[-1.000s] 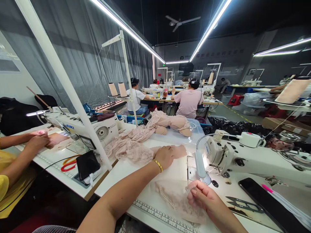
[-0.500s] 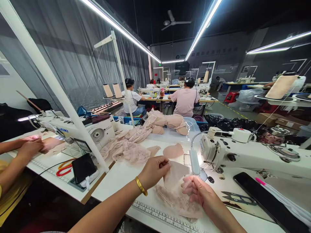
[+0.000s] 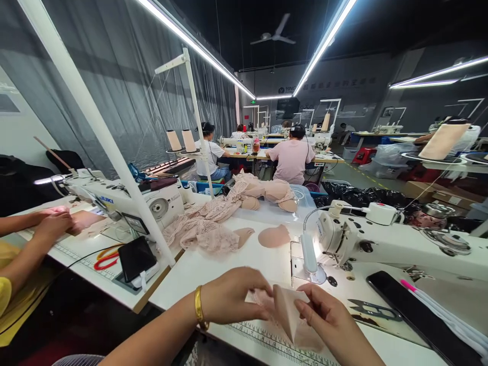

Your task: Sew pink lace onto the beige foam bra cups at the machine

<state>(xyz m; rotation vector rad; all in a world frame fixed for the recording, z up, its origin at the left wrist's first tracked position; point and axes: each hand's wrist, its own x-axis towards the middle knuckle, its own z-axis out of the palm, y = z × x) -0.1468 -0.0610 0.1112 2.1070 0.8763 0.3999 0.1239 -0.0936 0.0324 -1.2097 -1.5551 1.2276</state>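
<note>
My right hand [image 3: 324, 315] pinches a smooth beige fabric piece [image 3: 288, 310] between thumb and fingers, and the piece stands folded up over the table's front edge. My left hand [image 3: 238, 296], with a gold bracelet at the wrist, curls round the left side of the same work, where pale lace [image 3: 263, 300] shows between thumb and forefinger. Its fingertips are partly hidden by the cloth. A flat beige cup-shaped piece [image 3: 273, 237] lies on the white table beyond my hands, left of the sewing machine [image 3: 366, 234].
Lace garments [image 3: 213, 229] are heaped behind, reaching a clear plastic bin [image 3: 305, 201]. Thread snips [image 3: 375, 309] and a black phone [image 3: 415, 310] lie at right. A co-worker's hands [image 3: 53, 223] work at the left machine. A printed ruler [image 3: 263, 338] runs along the front edge.
Both hands have come lower and nearer to me with the fabric. The smooth piece, held up flatter before, is now folded. My left hand has shifted its hold; the view has tilted slightly.
</note>
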